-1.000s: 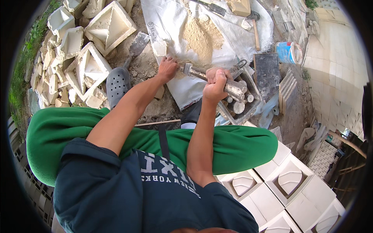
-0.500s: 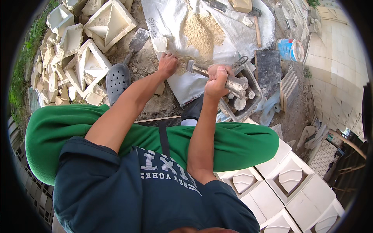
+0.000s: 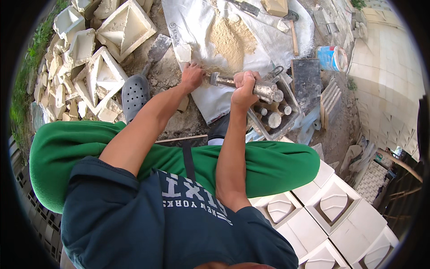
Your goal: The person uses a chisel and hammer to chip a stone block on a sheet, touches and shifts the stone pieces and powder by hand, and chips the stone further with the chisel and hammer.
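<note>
My left hand (image 3: 192, 77) is low at the near edge of a white woven sheet (image 3: 204, 102), beside a pale broken block (image 3: 183, 53). Its fingers are curled in; what they hold, if anything, is hidden. My right hand (image 3: 245, 88) is wrapped round a thick, plaster-crusted tool with a flat metal head (image 3: 214, 79). The head points left, close to my left hand. The tool's thick rear end reaches over a grey box (image 3: 286, 124), where several round, pale-ended rods (image 3: 274, 119) stand. A heap of tan powder (image 3: 230, 42) lies on the sheet beyond my hands.
Broken pale moulded blocks (image 3: 101, 78) pile up at left, near a trowel (image 3: 159, 47). A hammer (image 3: 294, 36), a dark board (image 3: 306, 78) and a blue-and-white bucket (image 3: 332, 58) lie at right. Moulded cream blocks (image 3: 333, 204) stand in rows at lower right.
My right hand has moved slightly left with the tool, bringing its metal head nearer my left hand. More of the rods in the box shows. My left hand stays nearly in place.
</note>
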Action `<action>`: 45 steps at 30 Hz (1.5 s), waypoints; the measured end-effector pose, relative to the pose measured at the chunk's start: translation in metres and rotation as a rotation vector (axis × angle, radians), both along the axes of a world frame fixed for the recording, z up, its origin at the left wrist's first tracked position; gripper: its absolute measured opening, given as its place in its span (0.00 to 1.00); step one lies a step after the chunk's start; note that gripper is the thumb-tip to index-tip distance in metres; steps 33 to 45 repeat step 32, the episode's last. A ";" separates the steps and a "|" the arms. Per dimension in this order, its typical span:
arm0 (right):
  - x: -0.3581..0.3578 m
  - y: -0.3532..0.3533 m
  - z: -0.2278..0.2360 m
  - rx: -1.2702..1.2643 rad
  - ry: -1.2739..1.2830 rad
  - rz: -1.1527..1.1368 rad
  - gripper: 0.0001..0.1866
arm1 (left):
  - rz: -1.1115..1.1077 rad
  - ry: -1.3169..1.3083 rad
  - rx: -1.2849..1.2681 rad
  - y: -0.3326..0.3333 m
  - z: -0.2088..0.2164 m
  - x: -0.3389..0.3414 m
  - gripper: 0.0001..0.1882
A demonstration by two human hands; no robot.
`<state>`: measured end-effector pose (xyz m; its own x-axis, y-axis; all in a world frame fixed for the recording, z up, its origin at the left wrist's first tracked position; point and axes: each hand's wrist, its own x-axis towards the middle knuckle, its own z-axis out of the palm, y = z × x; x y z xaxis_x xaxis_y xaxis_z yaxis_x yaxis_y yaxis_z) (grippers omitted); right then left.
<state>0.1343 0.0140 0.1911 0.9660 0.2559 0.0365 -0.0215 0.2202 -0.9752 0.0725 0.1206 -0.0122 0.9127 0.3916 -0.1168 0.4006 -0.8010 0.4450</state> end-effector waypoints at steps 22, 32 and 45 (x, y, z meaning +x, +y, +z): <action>0.003 -0.001 -0.003 0.014 -0.041 0.029 0.13 | -0.005 -0.018 -0.011 0.000 -0.001 0.000 0.06; 0.004 -0.002 -0.008 0.077 -0.010 0.098 0.11 | -0.014 -0.008 -0.022 0.002 0.006 0.002 0.07; 0.004 -0.002 -0.008 0.077 -0.010 0.098 0.11 | -0.014 -0.008 -0.022 0.002 0.006 0.002 0.07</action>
